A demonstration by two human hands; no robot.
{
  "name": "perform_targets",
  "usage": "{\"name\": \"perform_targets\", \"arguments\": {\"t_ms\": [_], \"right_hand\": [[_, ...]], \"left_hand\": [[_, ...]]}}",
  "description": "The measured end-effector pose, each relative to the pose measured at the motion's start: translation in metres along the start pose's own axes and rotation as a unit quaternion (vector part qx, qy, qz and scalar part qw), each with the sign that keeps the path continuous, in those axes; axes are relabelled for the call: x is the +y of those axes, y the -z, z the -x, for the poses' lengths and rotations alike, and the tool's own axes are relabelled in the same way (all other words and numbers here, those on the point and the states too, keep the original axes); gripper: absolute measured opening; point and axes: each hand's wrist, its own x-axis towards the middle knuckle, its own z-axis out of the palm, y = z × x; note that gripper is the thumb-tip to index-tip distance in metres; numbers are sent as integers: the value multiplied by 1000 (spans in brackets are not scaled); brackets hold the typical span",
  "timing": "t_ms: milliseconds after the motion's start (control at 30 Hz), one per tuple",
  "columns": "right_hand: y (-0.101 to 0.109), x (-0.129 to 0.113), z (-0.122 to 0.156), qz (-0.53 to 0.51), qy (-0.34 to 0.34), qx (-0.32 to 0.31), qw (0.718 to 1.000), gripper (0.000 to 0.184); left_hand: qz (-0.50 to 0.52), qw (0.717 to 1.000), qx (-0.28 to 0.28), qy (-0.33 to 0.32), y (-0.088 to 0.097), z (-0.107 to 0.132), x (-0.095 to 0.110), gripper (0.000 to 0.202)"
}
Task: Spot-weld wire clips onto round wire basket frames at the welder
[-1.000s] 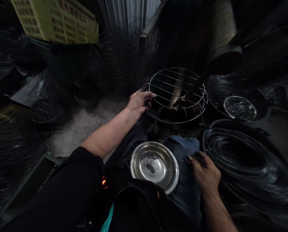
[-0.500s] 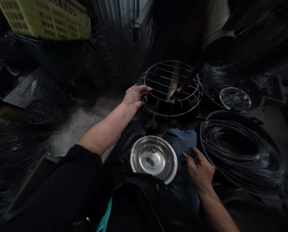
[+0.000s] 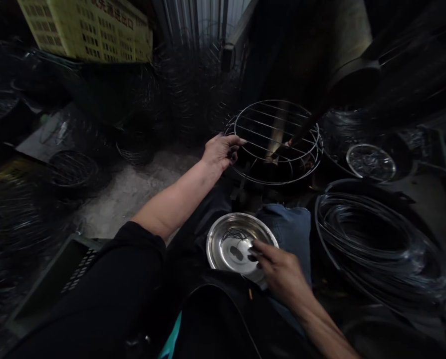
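My left hand [image 3: 220, 151] grips the near-left rim of a round wire basket frame [image 3: 275, 142] that sits upside down over a dark stand ahead of me. On my lap rests a shiny steel bowl [image 3: 233, 240] with a few thin bits of wire and a small dark piece in it. My right hand [image 3: 279, 269] reaches over the bowl's right rim, its fingertips pinched together inside the bowl; what they pinch is too small to make out.
A big coil of black wire [image 3: 376, 244] lies to my right, with a second steel dish [image 3: 370, 162] beyond it. Stacks of dark wire baskets [image 3: 71, 172] fill the left and back. A yellow crate [image 3: 84, 27] stands at top left, a green crate [image 3: 58, 271] beside my left knee.
My right hand has moved left from my jeans-covered knee into the steel bowl. My left hand has stayed on the wire frame's rim.
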Motion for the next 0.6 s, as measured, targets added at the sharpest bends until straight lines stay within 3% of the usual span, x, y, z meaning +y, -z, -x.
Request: {"name": "perform_targets", "arguments": {"t_ms": [67,133,200,267,333,400,467,600], "right_hand": [[-11,-5,-6,11,-13,-109,994,32],[-11,-4,-15,2,-41,-122,992,37],[-2,1,-24,-19,-64,-60,996,38],[12,10,-30,-24,-71,41,996,36],[25,22,-34,-12,-61,145,987,35],[33,35,-37,1,-57,206,977,38],[37,46,-38,-5,-78,221,972,42],[40,52,-40,-72,-123,189,972,50]], "left_hand": [[-12,999,-23,-21,2,-2,-2,43],[-22,999,-37,-33,4,-4,-3,42],[-27,998,-47,-44,5,-6,-3,40],[-30,996,-55,-56,6,-7,-2,37],[-31,996,-56,-63,6,-8,-1,36],[-29,996,-55,-62,6,-8,-1,36],[-25,996,-55,-58,6,-9,-1,37],[-24,997,-51,-58,4,-11,-1,36]]}}
